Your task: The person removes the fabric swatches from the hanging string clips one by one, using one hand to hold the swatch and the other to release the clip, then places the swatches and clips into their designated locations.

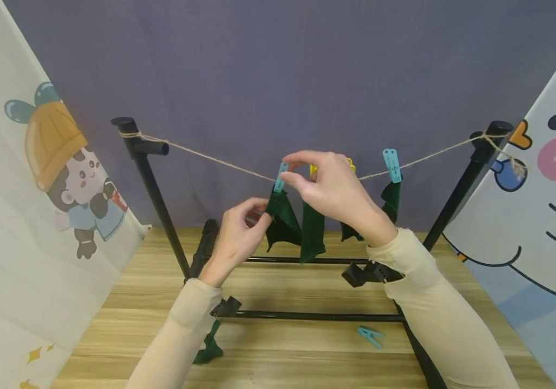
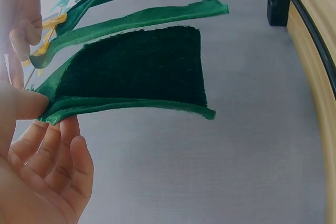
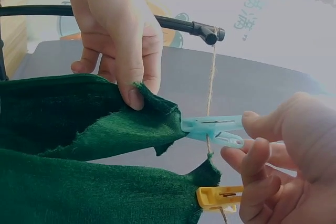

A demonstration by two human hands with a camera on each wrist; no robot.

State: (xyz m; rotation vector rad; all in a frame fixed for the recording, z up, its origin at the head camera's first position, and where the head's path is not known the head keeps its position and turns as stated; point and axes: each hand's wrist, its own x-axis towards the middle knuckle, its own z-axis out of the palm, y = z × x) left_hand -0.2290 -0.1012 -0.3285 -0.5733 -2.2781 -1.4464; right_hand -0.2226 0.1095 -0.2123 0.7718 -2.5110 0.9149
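Observation:
My left hand (image 1: 236,232) pinches the top corner of a dark green cloth (image 2: 131,72) between thumb and fingers, below a twine line. With thumb and fingers my right hand (image 1: 333,189) holds a light blue clothespin (image 3: 212,128) by its handle end. That clothespin sits at the twine (image 3: 212,77), its nose on the cloth's top edge. Right beside it, a second green cloth (image 1: 313,232) hangs from a yellow clothespin (image 3: 218,198). The right hand partly hides the yellow in the head view.
Black posts (image 1: 153,189) hold the twine at both ends. Farther right, a blue clothespin (image 1: 392,165) holds another green cloth (image 1: 391,200). A loose blue clothespin (image 1: 370,336) lies on the wooden table (image 1: 287,356). Low on the left is a green scrap (image 1: 209,348).

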